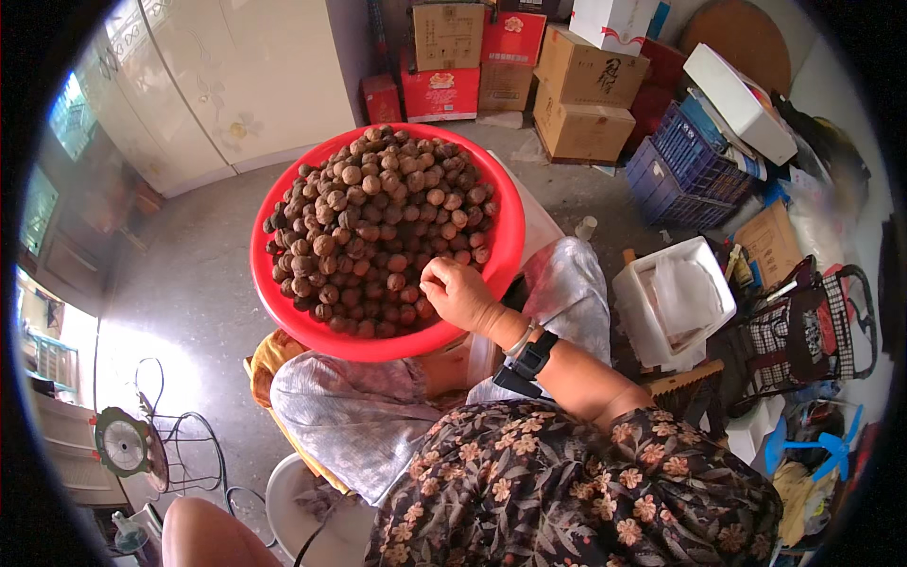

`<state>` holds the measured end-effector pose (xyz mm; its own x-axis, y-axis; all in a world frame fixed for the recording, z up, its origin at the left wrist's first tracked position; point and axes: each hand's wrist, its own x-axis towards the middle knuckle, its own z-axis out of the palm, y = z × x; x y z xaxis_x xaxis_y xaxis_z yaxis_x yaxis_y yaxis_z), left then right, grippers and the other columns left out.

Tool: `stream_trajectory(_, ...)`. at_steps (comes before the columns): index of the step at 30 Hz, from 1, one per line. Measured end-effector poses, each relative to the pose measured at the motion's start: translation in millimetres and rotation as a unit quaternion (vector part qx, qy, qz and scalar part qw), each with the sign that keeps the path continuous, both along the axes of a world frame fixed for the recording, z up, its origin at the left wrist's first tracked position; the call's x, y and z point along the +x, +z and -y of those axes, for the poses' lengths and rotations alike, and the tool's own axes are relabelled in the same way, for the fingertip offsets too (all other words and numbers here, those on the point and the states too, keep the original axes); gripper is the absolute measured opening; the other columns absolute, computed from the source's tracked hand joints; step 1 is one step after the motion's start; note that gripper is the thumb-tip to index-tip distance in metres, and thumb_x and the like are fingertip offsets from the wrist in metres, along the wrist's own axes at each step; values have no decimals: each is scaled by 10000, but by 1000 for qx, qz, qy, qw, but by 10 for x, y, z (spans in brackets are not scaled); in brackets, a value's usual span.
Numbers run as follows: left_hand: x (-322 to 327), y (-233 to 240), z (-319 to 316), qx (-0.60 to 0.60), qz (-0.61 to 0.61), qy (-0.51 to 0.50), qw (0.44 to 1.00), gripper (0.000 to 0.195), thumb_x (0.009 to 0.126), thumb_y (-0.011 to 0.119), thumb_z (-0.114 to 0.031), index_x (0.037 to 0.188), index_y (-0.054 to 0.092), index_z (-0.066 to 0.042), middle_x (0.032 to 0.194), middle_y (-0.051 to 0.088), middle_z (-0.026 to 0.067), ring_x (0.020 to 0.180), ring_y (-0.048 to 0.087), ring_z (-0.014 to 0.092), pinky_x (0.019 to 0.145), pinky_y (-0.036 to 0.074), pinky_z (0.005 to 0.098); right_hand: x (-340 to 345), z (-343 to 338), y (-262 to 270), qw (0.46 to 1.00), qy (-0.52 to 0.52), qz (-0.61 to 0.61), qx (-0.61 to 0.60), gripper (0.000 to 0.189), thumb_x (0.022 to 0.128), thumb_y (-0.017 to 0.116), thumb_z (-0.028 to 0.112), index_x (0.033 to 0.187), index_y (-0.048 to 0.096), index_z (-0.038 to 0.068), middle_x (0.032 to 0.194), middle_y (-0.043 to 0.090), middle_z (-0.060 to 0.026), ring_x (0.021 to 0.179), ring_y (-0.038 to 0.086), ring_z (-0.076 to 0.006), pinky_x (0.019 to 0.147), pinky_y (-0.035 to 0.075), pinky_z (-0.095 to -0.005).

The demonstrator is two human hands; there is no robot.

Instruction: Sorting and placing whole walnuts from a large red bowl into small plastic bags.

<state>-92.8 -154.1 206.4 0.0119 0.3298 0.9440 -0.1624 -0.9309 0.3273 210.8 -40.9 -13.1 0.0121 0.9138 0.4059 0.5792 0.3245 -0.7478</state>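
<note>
A large red plastic basin (517, 234) stands before me, heaped with brown walnuts (382, 205) in their shells. My right hand (457, 292) hovers at the near right part of the heap, its fingers curled inward. Whether a nut sits inside those fingers is hidden. A light bangle (521, 339) and a black wristwatch (536, 356) circle that wrist. My left hand is out of view; bare skin, seemingly part of the left arm, shows at the lower left edge. Below the basin are my knees in pale patterned trousers (340, 404).
A white bucket (276, 489) is at the lower left, near a round fan-like appliance (122, 445) and black cables. On the right are a white foam box (623, 283), blue plastic crates (652, 181) and a checked bag (776, 347). Cardboard boxes (588, 131) line the back.
</note>
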Motion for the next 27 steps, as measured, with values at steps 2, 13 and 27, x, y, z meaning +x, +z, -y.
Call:
stream_trajectory(2,2,13,4,4,2,6,1000,116,962,573,-73,1047,630,-19,939,638,82,850,607,178,778,504,293,30,-17,14,1000,0,-3,3,104,895,660,114,913,583,46,858,666,-168,812,660,-400,706,523,-483)
stream_trajectory(13,-6,9,-31,16,15,30,999,123,959,579,-70,1058,631,-17,936,636,77,845,607,175,769,504,289,-3,-2,7,1000,1,-1,1,98,895,651,112,916,584,44,851,663,-176,804,656,-410,707,523,-492)
stream_trajectory(27,-64,65,-35,34,22,71,997,134,956,588,-67,1070,631,-13,932,635,71,838,608,173,758,505,284,-36,12,35,1000,9,-12,4,105,898,662,104,910,574,49,854,655,-156,794,653,-392,685,519,-471)
